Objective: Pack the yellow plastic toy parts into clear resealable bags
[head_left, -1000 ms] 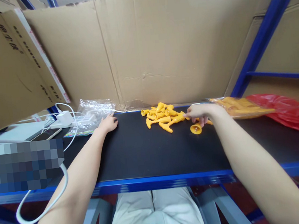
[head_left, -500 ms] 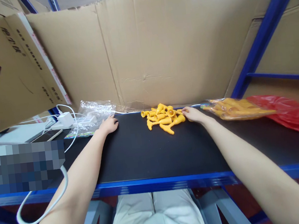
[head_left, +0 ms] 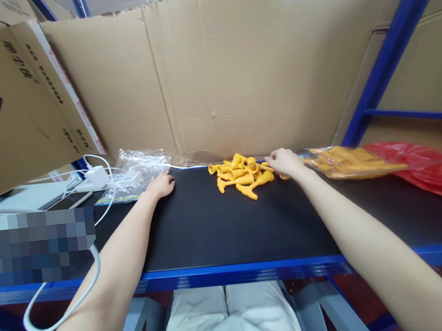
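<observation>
A pile of yellow plastic pieces (head_left: 241,173) lies on the black tabletop (head_left: 227,228); several have a ribbed barrel, a round open end and a curved handle. My right hand (head_left: 287,163) is at the pile's right edge, fingers curled together and pointing down. Under its palm a bit of a yellow piece (head_left: 284,176) shows; whether the fingers grip anything is hidden. My left hand (head_left: 161,184) rests palm down on the tabletop, fingers lying loosely out, beside a crumpled clear plastic bag (head_left: 142,166). It holds nothing.
At right lie a clear bag of yellow pieces (head_left: 347,161) and a red plastic bag (head_left: 434,164). A white charger (head_left: 98,177), cables and a phone (head_left: 70,201) sit at left. Cardboard (head_left: 234,69) walls the back; a blue rack post (head_left: 384,64) stands right.
My right hand has risen slightly and turned, its fingers now curled more downward at the pile's right edge. My left hand and the pile look unchanged.
</observation>
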Action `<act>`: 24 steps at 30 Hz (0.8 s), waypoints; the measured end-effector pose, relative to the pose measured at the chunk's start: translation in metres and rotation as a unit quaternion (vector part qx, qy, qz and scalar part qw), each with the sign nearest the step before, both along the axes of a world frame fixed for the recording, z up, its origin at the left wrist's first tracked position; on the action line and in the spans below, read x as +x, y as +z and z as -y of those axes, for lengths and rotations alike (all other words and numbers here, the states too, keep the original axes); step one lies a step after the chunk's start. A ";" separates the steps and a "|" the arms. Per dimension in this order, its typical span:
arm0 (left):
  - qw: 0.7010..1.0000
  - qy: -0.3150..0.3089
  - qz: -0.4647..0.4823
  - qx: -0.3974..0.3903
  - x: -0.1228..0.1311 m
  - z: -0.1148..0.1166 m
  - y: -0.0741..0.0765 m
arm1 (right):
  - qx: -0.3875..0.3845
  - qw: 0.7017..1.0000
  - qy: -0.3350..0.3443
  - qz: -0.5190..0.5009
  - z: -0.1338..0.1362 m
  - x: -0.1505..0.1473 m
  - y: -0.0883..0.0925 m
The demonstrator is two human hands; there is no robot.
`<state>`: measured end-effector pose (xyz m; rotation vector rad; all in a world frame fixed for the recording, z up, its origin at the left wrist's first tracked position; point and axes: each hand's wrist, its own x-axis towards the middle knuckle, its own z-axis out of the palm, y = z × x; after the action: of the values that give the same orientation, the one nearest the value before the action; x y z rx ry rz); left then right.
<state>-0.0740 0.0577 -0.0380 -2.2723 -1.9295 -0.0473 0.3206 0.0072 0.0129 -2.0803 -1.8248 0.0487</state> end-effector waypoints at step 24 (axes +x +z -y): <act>1.000 -0.008 0.005 0.021 -0.002 -0.004 -0.003 | 0.234 0.956 -0.175 -0.008 -0.011 0.071 -0.014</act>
<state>-0.0759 0.0618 -0.0412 -2.2656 -1.8962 -0.1019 0.3915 0.0187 -0.0013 -2.0010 -1.2714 -0.4169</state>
